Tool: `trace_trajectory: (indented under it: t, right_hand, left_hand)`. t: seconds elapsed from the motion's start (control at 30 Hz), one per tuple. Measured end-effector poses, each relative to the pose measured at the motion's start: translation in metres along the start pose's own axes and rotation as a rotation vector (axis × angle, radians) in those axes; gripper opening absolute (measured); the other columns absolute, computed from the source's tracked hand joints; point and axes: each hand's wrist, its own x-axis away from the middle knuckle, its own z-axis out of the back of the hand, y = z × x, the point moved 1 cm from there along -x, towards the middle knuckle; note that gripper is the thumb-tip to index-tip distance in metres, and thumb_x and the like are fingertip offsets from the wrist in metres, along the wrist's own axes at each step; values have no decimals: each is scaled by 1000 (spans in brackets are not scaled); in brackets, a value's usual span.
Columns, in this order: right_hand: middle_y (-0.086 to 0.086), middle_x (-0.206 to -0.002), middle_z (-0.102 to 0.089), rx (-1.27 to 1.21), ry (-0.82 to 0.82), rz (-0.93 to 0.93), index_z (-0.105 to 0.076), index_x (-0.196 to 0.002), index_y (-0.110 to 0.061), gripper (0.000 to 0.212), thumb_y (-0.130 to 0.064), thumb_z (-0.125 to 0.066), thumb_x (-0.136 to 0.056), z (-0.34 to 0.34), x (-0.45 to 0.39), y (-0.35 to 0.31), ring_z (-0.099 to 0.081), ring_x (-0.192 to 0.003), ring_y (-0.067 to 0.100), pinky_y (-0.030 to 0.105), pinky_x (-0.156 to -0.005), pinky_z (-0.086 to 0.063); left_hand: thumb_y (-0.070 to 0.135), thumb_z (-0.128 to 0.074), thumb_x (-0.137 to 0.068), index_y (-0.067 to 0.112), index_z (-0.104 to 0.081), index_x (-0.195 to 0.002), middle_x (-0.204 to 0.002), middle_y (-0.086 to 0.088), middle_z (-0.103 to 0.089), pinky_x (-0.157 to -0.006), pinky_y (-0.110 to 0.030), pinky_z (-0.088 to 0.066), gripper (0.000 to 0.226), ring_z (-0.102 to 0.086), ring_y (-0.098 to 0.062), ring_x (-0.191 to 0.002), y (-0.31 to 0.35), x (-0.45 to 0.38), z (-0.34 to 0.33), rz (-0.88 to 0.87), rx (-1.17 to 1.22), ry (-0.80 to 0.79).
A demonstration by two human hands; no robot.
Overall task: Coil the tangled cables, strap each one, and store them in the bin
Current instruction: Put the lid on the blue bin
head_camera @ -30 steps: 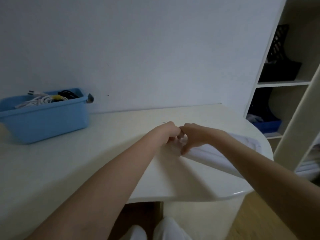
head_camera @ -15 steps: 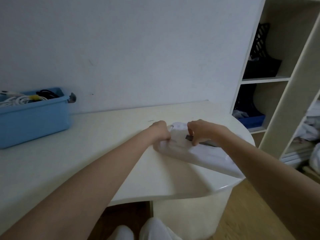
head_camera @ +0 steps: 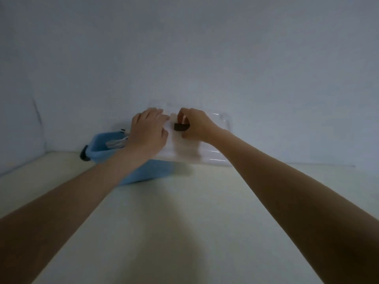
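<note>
Hands meet over the far side of the pale cream surface [head_camera: 184, 222], both arms stretched forward from the bottom corners. Between them is a clear, translucent plastic lid [head_camera: 205, 152], a flat rectangle with its long axis running left to right, held tilted above the light blue plastic bin [head_camera: 143, 171] and covering the bin's right part. The left hand [head_camera: 148, 132] lies palm down on the lid's left end, fingers [head_camera: 158, 114] fairly straight and spread toward the wall, pressing rather than wrapping. The right hand [head_camera: 196, 126] has its fingers curled, pinching a small dark latch-like clip [head_camera: 181, 127] near the lid's middle (blurred, so its exact shape is unclear). The bin sits at the back of the surface against the blue-grey wall [head_camera: 184, 48], its long axis angled from front right to back left, with a black handle [head_camera: 84, 155] at its left end. Inside the uncovered left corner a bundle of pale coiled cables [head_camera: 118, 143] shows, partly hidden by the left wrist; whether they are strapped cannot be told.
</note>
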Motion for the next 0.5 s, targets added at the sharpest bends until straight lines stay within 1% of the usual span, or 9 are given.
trace_trajectory:
  t: [0.03, 0.07, 0.13, 0.2, 0.27, 0.37, 0.43, 0.5]
  right_hand:
    - [10, -113, -57, -34, -28, 25, -56, -109, -10, 30, -6, -63, -80, -11, -25, -18, -54, -102, 27, 29, -81, -44]
    - [8, -114, -58, -45, -46, 33, -58, -109, -12, 29, -7, -63, -81, -16, -37, -27, -54, -105, 27, 33, -88, -46]
    - [5, -117, -58, -52, -69, 47, -60, -109, -18, 28, -9, -61, -82, -35, -72, -50, -52, -109, 26, 41, -96, -43]
    - [3, -119, -58, -68, -83, 35, -61, -109, -22, 27, -12, -60, -84, -54, -98, -64, -50, -112, 26, 43, -99, -40]
    - [4, -119, -58, -104, -96, 23, -62, -107, -25, 24, -15, -60, -85, -70, -116, -67, -51, -113, 27, 46, -99, -40]
    - [5, -117, -61, -116, -149, 24, -65, -103, -29, 25, -14, -59, -84, -96, -138, -68, -54, -110, 28, 46, -98, -43]
    - [6, -117, -62, -99, -214, 61, -67, -107, -29, 30, -13, -55, -85, -111, -144, -69, -56, -108, 28, 43, -97, -45]
    - [7, -118, -63, -78, -256, 116, -66, -114, -26, 33, -12, -51, -88, -117, -146, -70, -57, -108, 27, 34, -94, -46]
  left_hand:
    - [11, -47, -92, 14, -49, -135, -148, -6, -38, -109, -31, -13, 43, -27, -21, -140, -30, -3, 2, 47, -14, -15]
    - [11, -45, -92, 14, -49, -135, -148, -7, -38, -109, -31, -13, 43, -27, -21, -140, -44, -3, 1, 81, -16, -35]
    - [10, -43, -93, 12, -49, -134, -147, -8, -39, -111, -32, -16, 42, -29, -22, -139, -82, -9, 1, 154, -17, -45]
    - [9, -43, -93, 9, -51, -133, -146, -10, -41, -111, -33, -18, 40, -31, -24, -138, -109, -18, 0, 194, -24, -47]
    - [10, -42, -94, 7, -52, -132, -143, -11, -44, -110, -34, -23, 39, -34, -25, -136, -124, -25, -3, 211, -19, -109]
    - [13, -39, -95, 7, -57, -125, -127, -14, -55, -99, -39, -39, 35, -48, -30, -119, -142, -34, -13, 231, -50, -283]
    - [17, -36, -97, 12, -54, -128, -128, -10, -55, -97, -41, -42, 36, -50, -29, -115, -151, -37, -20, 264, -41, -428]
    - [21, -34, -98, 17, -50, -130, -128, -8, -55, -95, -38, -43, 36, -52, -27, -112, -155, -38, -24, 292, -8, -531]
